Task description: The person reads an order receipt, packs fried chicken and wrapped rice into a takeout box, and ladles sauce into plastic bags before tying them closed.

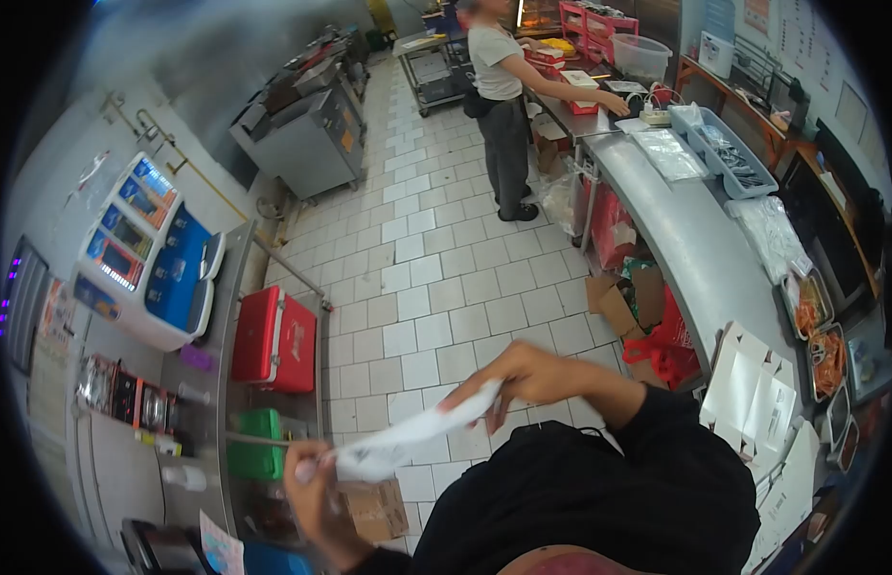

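A thin white bag-like piece point(403, 444) stretches between my two hands in front of my body, blurred, with a faint dark mark on it. My left hand point(317, 484) pinches its lower left end. At the upper right end, the fingers of my right hand point(527, 377) close on it, thumb and fingertips partly hidden behind the material. Both hands are above the tiled floor, apart from the counters. Whether the piece is paper or plastic I cannot tell.
Another person point(503, 96) stands at the far right counter, an arm over boxes. A steel counter point(666, 225) curves along my right with trays and open white cartons point(748, 393). On the left are a drinks dispenser point(163, 254) and a red cooler point(275, 340).
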Demonstrator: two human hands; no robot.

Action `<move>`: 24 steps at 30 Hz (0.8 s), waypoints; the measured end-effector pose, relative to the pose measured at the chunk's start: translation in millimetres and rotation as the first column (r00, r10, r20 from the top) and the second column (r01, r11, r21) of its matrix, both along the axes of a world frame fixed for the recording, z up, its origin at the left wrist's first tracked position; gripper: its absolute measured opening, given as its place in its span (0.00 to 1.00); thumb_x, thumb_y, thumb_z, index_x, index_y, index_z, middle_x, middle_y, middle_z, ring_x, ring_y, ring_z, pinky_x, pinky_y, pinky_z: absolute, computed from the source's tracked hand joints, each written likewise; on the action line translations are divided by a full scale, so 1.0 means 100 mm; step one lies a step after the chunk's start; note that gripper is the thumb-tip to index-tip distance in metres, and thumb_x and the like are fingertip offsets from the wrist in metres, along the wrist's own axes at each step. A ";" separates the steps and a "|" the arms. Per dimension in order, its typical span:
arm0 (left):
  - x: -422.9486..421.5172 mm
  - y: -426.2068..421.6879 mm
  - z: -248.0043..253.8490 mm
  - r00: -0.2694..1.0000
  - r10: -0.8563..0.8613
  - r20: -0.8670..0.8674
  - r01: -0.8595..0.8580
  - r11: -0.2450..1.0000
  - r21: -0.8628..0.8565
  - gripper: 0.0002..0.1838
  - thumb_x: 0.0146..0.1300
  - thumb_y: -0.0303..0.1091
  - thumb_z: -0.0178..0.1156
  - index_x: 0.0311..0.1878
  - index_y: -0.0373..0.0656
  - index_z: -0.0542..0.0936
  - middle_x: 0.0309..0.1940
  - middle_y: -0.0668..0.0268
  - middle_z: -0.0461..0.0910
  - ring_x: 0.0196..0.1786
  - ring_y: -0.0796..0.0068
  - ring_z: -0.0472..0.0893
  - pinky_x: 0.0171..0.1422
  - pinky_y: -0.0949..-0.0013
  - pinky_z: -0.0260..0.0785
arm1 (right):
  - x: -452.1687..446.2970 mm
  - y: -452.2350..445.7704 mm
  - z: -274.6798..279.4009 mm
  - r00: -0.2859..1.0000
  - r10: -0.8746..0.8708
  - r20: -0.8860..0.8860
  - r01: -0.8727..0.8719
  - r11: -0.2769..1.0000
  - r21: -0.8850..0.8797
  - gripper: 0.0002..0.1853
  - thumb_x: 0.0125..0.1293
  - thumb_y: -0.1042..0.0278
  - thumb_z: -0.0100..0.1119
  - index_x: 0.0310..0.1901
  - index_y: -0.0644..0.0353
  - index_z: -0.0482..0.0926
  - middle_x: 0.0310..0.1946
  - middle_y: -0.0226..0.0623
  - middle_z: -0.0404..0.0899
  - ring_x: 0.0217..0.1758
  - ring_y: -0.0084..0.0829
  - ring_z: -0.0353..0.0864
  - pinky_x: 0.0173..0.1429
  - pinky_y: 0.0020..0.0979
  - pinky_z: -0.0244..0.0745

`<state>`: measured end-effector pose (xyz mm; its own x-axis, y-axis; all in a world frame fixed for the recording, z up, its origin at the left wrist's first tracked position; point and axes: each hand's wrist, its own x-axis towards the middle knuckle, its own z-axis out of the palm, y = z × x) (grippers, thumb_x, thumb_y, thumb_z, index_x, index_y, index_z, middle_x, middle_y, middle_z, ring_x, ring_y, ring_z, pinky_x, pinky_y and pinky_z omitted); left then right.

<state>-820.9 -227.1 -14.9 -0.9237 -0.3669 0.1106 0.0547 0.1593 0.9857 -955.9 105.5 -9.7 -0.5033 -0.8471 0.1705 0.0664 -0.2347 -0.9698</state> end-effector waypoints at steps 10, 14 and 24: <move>-3.95 1.69 -0.28 0.608 -0.784 0.127 0.783 0.565 -0.260 0.11 0.62 0.36 0.67 0.43 0.41 0.81 0.20 0.68 0.78 0.18 0.83 0.73 0.24 0.76 0.64 | -1.90 1.79 -0.31 0.791 -0.612 0.020 0.603 0.785 0.141 0.17 0.71 0.82 0.40 0.57 0.72 0.76 0.41 0.52 0.84 0.40 0.41 0.87 0.42 0.35 0.86; -4.97 1.62 -0.39 0.736 -0.534 0.416 0.644 0.743 -0.184 0.12 0.64 0.39 0.64 0.45 0.42 0.81 0.22 0.68 0.79 0.19 0.82 0.73 0.23 0.75 0.63 | -3.62 1.73 -0.28 0.880 -0.472 -0.059 0.473 0.854 0.218 0.20 0.68 0.83 0.40 0.57 0.70 0.77 0.41 0.52 0.83 0.42 0.39 0.86 0.47 0.33 0.84; -6.23 0.14 -0.73 0.944 0.323 0.069 -0.329 0.900 0.285 0.19 0.61 0.39 0.63 0.47 0.33 0.74 0.28 0.58 0.79 0.18 0.80 0.74 0.12 0.82 0.55 | -7.29 -0.82 -0.40 0.903 0.226 -0.366 -0.111 0.945 0.309 0.27 0.75 0.49 0.45 0.41 0.70 0.80 0.32 0.45 0.85 0.32 0.29 0.84 0.42 0.30 0.79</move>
